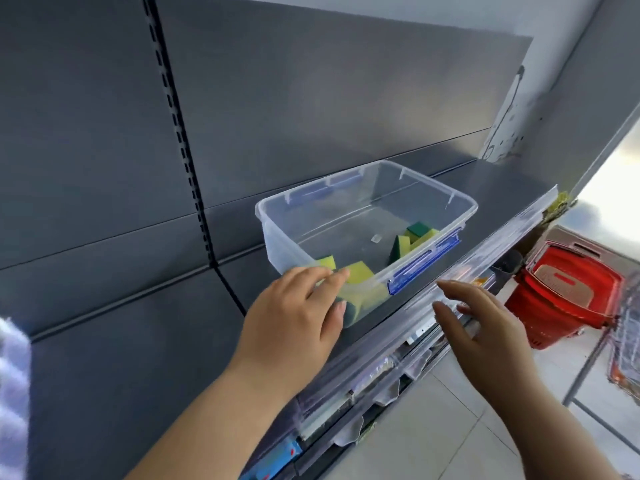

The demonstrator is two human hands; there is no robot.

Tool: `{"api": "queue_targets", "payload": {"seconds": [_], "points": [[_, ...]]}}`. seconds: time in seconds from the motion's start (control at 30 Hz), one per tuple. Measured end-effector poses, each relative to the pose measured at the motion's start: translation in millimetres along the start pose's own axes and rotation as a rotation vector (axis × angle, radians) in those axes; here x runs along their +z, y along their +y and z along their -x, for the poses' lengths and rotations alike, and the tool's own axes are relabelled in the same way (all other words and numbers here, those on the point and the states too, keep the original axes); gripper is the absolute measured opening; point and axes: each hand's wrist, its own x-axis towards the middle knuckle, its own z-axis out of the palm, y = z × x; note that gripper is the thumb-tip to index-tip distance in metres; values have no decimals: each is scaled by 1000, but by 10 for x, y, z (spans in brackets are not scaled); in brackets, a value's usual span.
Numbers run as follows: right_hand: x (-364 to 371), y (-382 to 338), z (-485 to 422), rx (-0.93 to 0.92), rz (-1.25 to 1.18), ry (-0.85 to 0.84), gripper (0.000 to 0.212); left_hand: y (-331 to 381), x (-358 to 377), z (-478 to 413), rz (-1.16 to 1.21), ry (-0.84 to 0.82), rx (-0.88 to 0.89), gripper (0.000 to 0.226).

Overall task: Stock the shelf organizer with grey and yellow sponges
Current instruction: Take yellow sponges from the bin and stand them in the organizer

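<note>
Resting on the near left corner of the clear plastic container (287, 244), which stands on the grey shelf (138, 358), the left hand (294, 317) lays relaxed fingers over the rim and grips nothing. Yellow sponges with dark green backs lie inside in two groups, one (360, 271) at that corner and one (419, 233) by the near wall above the blue latch (424, 265). Farther right, the right hand (485, 334) hovers open with spread fingers at the shelf's clear front rail (485, 251), and stacked red shopping baskets (568, 292) stand on the floor.

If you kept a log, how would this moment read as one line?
left hand open, on near corner of clear bin | right hand open, at shelf edge | sponges lie in bin
</note>
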Motion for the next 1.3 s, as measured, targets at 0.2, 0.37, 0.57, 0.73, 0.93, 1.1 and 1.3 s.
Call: {"api": "queue_targets", "payload": {"seconds": [0.2, 0.37, 0.57, 0.73, 0.93, 1.1, 1.3], "points": [[-62, 449, -818, -78, -156, 53, 23, 17, 373, -495, -30, 19, -75, 37], [-67, 919, -1819, -163, -175, -169, 23, 123, 824, -1007, -166, 40, -218, 38], [78, 1423, -2813, -286, -39, -748, 23, 349, 1340, -1556, -282, 25, -408, 36], [342, 1478, -3309, -382, 188, -1255, 22, 498, 1505, -1663, -391, 71, -581, 38], [592, 1414, -3431, -639, 560, -1553, 34, 643, 1524, -1621, -443, 117, -699, 40], [792, 1451, -3575, -625, 399, -1075, 23, 668, 1528, -1628, -474, 120, -729, 41], [755, 1576, -3645, -601, 386, -1164, 29, 468, 1680, -1770, -534, -133, -546, 21]]}}
